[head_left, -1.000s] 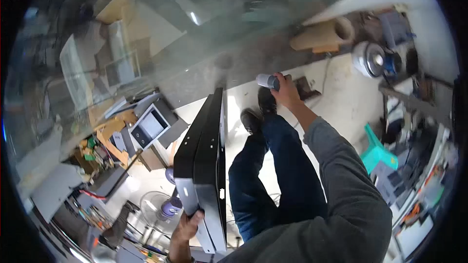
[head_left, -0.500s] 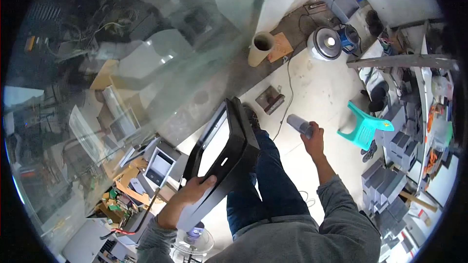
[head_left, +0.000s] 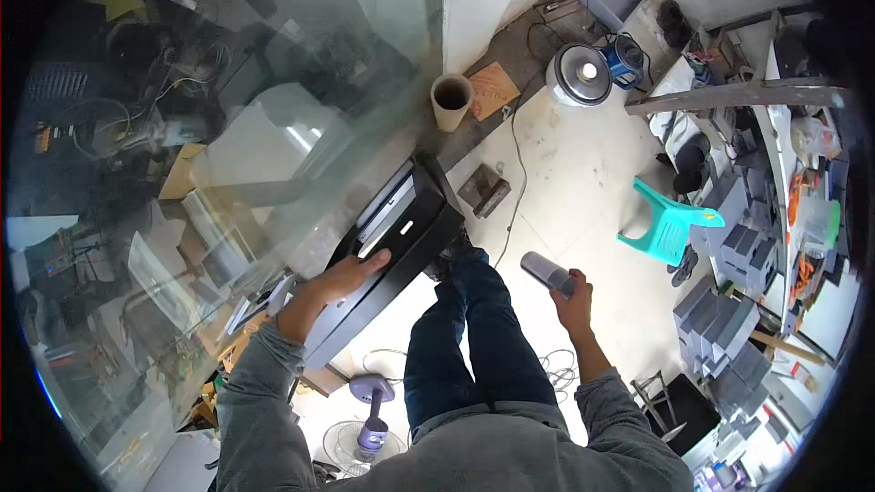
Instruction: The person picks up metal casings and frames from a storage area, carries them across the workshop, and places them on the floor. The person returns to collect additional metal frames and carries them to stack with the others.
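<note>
My left hand point(head_left: 344, 281) is closed on the edge of a large black-framed panel point(head_left: 421, 230), thumb on top. The panel is tilted, with a pale inner face and a small white slot in its black side; its far end lies close to the glass wall. In my right hand point(head_left: 573, 301) is a grey cylinder point(head_left: 545, 270), perhaps a can or tumbler, gripped at its darker lower end. It is held out over the pale floor, apart from the panel.
A cardboard tube point(head_left: 451, 114) stands on the ledge beside the glass. A rice cooker point(head_left: 581, 75), a brown block point(head_left: 483, 191) and a turquoise stool point(head_left: 670, 221) are on the floor side. Loaded shelves point(head_left: 775, 137) line the right. A fan point(head_left: 363, 442) stands below, near loose cables.
The panel has turned and moved left, showing less of its pale face. My right hand has shifted slightly left and down with the cylinder. The whole view has shifted, showing more of the fan.
</note>
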The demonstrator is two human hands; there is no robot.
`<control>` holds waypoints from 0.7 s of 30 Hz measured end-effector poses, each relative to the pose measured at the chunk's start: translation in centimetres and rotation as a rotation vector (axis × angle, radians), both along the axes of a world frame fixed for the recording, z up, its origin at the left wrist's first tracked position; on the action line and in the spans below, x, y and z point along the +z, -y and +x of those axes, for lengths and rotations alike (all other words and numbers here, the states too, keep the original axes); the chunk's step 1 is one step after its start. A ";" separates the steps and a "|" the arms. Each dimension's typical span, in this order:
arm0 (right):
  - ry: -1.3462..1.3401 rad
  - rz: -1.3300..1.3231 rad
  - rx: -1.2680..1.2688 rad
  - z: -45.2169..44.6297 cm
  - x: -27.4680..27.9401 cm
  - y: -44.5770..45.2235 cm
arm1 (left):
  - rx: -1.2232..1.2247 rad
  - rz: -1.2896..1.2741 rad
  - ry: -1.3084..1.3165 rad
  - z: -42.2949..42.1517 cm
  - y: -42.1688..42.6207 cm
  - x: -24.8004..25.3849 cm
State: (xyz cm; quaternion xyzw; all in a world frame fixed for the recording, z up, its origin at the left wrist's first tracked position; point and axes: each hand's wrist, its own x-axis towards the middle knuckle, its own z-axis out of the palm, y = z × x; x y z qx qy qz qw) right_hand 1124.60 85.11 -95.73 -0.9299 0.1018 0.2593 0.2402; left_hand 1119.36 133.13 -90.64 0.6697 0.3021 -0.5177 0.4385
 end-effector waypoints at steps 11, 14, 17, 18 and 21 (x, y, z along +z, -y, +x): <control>-0.041 0.027 0.037 1.9 0.0 -2.7 | 0.253 -0.211 0.057 3.2 -6.4 1.0; -0.034 0.053 0.045 2.5 0.1 -3.7 | 0.071 -0.115 0.125 5.0 -7.9 1.9; -0.013 0.065 0.065 3.1 0.2 -4.6 | -0.016 -0.048 0.204 6.1 -8.1 3.7; 0.011 0.071 0.076 3.0 -0.3 -4.4 | 0.000 -0.029 0.257 6.1 -8.1 3.9; 0.016 0.083 0.097 3.3 -0.4 -4.3 | -0.066 0.138 0.409 5.9 -7.4 5.1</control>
